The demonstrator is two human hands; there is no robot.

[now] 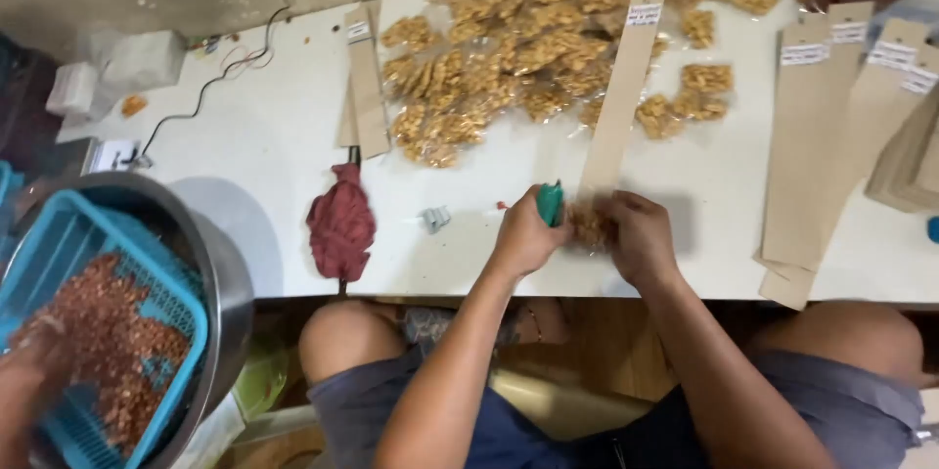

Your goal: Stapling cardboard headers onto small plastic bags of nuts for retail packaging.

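Snack packet [590,226] against brown card strip [619,97]

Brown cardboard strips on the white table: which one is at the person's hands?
The long brown cardboard strip slanting down from the snack pile, its lower end between the left hand and right hand. The other strips lie apart, untouched.

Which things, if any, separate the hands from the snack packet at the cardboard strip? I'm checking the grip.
Nothing visible. The left hand, holding a green tool, and the right hand both touch the snack packet at the cardboard strip's lower end.
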